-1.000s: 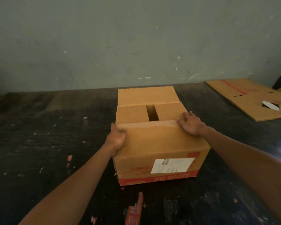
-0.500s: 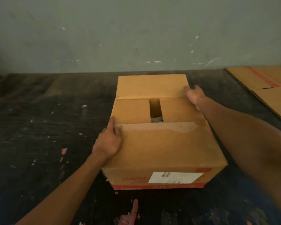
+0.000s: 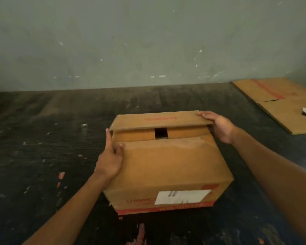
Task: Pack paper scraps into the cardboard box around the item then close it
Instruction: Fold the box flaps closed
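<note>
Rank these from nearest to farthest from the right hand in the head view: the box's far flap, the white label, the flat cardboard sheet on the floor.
1. Far flap: the right hand holds its right end, at the cardboard box's back.
2. Flat cardboard sheet: on the floor, off to the right near the wall.
3. White label: on the box's near face, toward the camera.

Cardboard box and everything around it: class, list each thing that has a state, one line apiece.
cardboard box: partly closed
near flap: folded down flat
far flap: half lowered
left hand: rests on near flap
right hand: grips far flap's corner
flattened cardboard: lying flat
</note>
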{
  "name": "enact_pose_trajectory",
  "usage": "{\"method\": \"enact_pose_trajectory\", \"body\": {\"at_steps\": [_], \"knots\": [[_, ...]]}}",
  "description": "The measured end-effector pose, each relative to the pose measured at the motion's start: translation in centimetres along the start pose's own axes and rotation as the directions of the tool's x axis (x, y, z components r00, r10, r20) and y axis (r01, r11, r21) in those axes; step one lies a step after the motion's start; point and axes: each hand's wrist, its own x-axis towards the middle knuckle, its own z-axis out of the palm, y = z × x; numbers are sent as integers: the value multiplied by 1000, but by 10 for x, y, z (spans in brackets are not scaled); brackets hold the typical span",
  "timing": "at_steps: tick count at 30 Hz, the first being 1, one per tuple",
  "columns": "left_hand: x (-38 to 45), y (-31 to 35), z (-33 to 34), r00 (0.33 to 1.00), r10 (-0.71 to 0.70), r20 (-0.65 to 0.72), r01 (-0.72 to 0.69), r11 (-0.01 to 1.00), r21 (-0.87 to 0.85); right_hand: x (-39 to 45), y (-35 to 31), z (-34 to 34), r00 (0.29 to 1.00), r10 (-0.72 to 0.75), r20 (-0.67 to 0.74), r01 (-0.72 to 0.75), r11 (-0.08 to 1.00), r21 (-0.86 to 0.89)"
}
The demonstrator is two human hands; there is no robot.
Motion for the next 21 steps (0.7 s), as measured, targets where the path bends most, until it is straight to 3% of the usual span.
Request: {"method": "enact_pose_trajectory", "body": {"at_steps": [5, 9, 21], "knots": [[-5, 1, -5, 1000, 28, -8, -29, 994, -109, -37, 18, 10, 997, 71, -14, -72, 972, -222], [-3, -3, -6, 999, 38, 25, -37, 999, -35, -51, 21, 27, 994, 24, -107, -58, 943, -328], [0, -46, -78, 1000, 4, -28, 0, 991, 132, -65, 22, 117, 997, -35, -69, 9, 941, -339]]}}
